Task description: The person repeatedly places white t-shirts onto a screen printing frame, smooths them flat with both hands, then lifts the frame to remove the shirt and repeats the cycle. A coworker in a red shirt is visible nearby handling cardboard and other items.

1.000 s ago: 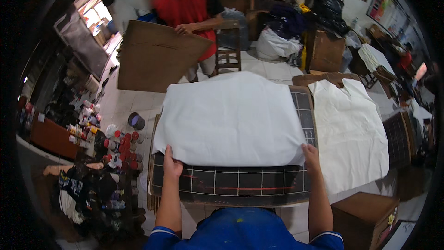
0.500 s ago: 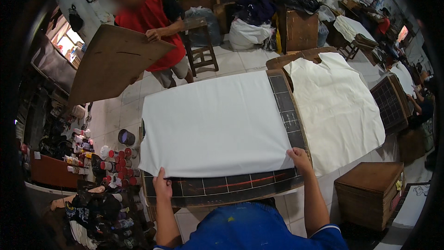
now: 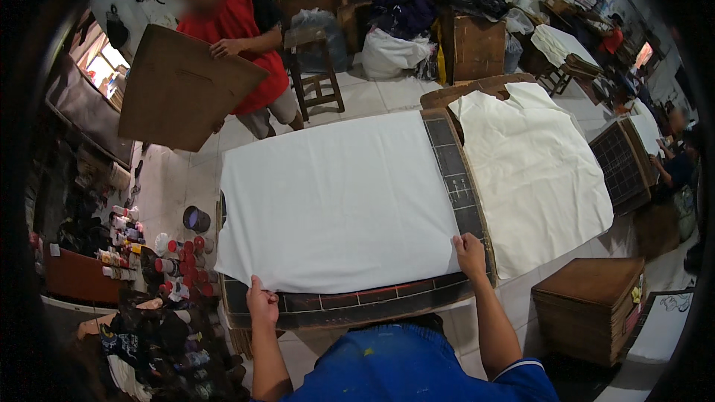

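A pale white fabric piece (image 3: pixel 339 197) lies over a dark gridded board (image 3: pixel 387 301) in front of me, with some grid showing along the near and right edges. My left hand (image 3: pixel 261 298) pinches the fabric's near left edge. My right hand (image 3: pixel 470 257) grips its near right corner. A cream fabric piece (image 3: pixel 532 186) with notched, wrinkled edges lies on brown boards (image 3: pixel 441 91) just to the right.
A person in red (image 3: pixel 264 83) stands across at upper left, holding a brown board (image 3: pixel 179 93). Behind are a wooden stool (image 3: pixel 313 82) and bags (image 3: pixel 395 56). Paint containers (image 3: pixel 182 268) stand at left; stacked boards (image 3: pixel 585 305) sit at lower right; other people (image 3: pixel 674 167) are at far right.
Both my hands and the white fabric's near edge have moved down toward me, leaving the fabric flatter. The person in red and their board appear further left as my view shifts.
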`<state>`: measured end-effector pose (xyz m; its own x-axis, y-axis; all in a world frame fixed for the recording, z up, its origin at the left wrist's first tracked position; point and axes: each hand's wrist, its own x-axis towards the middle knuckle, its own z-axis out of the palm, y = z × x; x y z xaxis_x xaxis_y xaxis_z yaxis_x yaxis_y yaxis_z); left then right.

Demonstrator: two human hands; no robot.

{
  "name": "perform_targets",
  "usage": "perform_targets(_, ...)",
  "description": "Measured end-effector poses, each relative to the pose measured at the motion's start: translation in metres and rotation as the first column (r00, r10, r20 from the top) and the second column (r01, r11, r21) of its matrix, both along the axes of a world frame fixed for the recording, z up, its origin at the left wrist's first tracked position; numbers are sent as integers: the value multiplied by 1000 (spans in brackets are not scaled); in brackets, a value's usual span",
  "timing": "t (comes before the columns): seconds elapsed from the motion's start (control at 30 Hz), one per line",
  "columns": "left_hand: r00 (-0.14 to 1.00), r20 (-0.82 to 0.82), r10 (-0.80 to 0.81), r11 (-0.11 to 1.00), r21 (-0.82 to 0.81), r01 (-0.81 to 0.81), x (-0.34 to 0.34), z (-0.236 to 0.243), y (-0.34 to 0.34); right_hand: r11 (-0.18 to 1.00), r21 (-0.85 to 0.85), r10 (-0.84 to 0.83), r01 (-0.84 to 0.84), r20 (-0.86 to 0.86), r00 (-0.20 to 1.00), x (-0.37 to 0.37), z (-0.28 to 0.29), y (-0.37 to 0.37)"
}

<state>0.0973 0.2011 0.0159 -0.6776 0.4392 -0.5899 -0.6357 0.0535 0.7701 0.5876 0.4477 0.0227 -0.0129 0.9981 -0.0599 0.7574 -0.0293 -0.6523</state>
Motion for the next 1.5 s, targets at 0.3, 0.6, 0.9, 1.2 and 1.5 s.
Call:
perform_targets(0.3, 998, -60, 23, 999, -21, -24, 27, 12, -21, 999, -28, 28, -29, -37, 999, 23, -4, -17)
perform_targets(0.6, 997, -72, 25, 998, -47, -28, 32, 9, -21, 998, 51, -49, 43, 125, 991, 3, -5, -17)
perform_targets(0.9, 997, -71, 34, 992, -120, -43, 50, 18, -46, 996, -53, -68, 68, -7, 998, 28, 3, -41)
perform_targets(1.2, 992, -124, 20, 988, -152, -39, 71, 20, -64, 996, -80, -49, 48, -10, 999, 37, 16, -54)
perform_targets(1.5, 986, -163, 24, 971, -231, -62, 74, 21, -76, 984, -174, -45, 37, -45, 998, 46, 19, -71)
